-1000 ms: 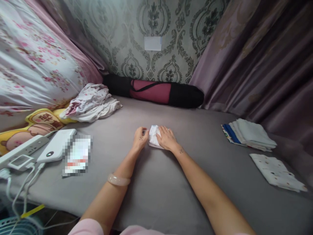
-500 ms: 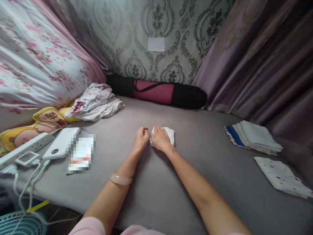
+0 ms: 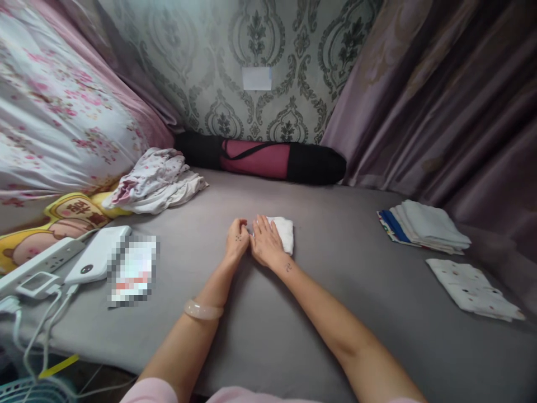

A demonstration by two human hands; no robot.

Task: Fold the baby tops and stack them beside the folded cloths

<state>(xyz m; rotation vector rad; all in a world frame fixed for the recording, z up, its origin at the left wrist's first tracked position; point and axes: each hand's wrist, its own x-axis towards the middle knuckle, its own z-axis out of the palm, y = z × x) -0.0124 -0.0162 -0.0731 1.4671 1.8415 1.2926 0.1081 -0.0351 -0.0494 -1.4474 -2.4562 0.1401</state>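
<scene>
A small folded white cloth (image 3: 286, 232) lies on the grey sheet in front of me. My right hand (image 3: 267, 242) rests palm down over its left part, fingers stretched out and pointing away from me. Just left of it, my left hand (image 3: 238, 239) stands on its side with the fingers curled in. The two hands are close together, almost touching. Whatever the left fingers may hold is hidden from view. A pale bangle (image 3: 203, 309) circles my left forearm.
To the right lie a stack of folded cloths (image 3: 432, 224) and a spotted folded cloth (image 3: 474, 290). A crumpled floral cloth (image 3: 157, 182), a white power bank (image 3: 98, 254) and a power strip (image 3: 42, 260) are on the left. A long black-and-maroon bag (image 3: 255, 159) lies along the wall.
My right hand has slid slightly left and toward me, so more of the white cloth shows on its right. The gap between my hands has narrowed. The view has turned a little.
</scene>
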